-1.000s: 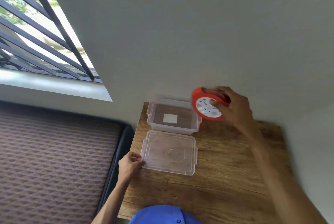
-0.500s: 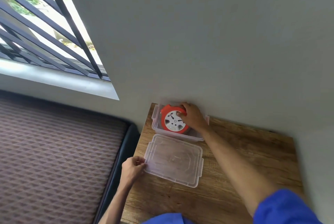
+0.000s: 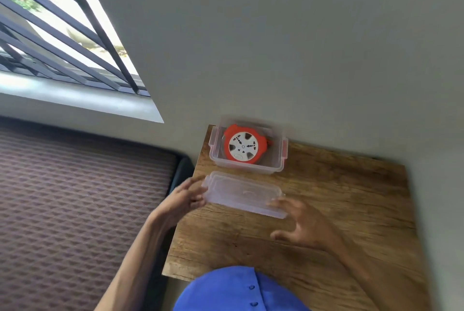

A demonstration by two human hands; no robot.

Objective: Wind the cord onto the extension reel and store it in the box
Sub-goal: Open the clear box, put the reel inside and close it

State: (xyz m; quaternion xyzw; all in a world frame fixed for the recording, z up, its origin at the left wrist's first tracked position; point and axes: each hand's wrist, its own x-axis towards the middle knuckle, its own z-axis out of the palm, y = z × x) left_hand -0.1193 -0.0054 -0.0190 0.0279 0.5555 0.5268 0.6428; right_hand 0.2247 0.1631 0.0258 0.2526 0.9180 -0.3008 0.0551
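Note:
The orange extension reel (image 3: 243,146) with its white socket face up lies inside the clear plastic box (image 3: 276,168), at the table's far left corner against the wall. The cord looks wound on the reel; a short orange piece shows at its right side. The clear lid (image 3: 241,192) is just in front of the box, its left end raised off the table. My left hand (image 3: 180,200) grips that left end. My right hand (image 3: 303,225) is at the lid's near right corner, fingers spread, fingertips touching or almost touching its edge.
The wooden table (image 3: 346,210) stands against a grey wall. A patterned brown mattress (image 3: 75,197) lies directly left of the table. A barred window (image 3: 50,34) is at the upper left. My blue shirt (image 3: 238,290) shows at the bottom edge.
My right hand set the reel into the box, let go and came back to the lid's right corner. My left hand has lifted the lid's left end.

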